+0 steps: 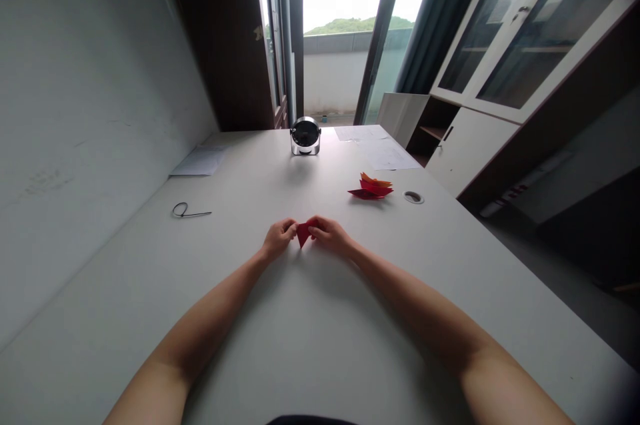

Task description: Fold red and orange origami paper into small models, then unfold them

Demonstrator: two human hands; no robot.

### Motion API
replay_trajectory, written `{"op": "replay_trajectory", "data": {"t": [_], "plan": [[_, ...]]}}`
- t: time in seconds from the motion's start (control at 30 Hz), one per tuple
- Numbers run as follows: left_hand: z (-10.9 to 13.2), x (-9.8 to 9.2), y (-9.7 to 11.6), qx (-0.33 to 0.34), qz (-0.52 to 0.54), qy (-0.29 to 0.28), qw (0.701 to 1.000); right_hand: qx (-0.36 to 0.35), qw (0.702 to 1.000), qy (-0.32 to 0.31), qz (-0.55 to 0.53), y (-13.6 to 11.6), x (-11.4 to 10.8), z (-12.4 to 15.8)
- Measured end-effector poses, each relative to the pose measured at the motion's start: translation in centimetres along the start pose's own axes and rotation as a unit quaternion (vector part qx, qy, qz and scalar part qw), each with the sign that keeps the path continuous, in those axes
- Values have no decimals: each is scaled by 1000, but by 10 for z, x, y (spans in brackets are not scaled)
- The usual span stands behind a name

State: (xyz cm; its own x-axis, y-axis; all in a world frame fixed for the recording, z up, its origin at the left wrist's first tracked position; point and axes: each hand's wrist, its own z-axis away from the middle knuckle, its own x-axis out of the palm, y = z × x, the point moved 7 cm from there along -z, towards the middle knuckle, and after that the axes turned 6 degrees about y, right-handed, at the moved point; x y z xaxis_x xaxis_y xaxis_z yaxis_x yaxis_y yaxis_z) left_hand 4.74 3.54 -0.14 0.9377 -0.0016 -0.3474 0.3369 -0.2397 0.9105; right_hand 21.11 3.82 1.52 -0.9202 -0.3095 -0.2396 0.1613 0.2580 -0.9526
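Note:
A small piece of folded red paper [303,233] is held between my two hands over the white table, one pointed corner facing toward me. My left hand [280,238] pinches its left edge with thumb and fingers. On the opposite side, my right hand [329,235] grips the paper's right part, its fingers closed and covering some of it. Farther back to the right lies a loose pile of folded red and orange papers [371,187], touched by neither hand.
A round black-and-silver device on a stand [305,137] stands near the table's far edge. A black looped cable tie [193,213] lies at left. White sheets [387,150] lie at back right, more papers [199,161] at back left. A grommet hole [413,197] is on the right.

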Motion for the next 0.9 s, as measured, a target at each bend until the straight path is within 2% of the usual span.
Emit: {"op": "replay_trajectory", "data": {"t": [0.9], "plan": [[1,-1,4,4,-14,-1,1000,6,1000,4,12,-5,-1,2]]}}
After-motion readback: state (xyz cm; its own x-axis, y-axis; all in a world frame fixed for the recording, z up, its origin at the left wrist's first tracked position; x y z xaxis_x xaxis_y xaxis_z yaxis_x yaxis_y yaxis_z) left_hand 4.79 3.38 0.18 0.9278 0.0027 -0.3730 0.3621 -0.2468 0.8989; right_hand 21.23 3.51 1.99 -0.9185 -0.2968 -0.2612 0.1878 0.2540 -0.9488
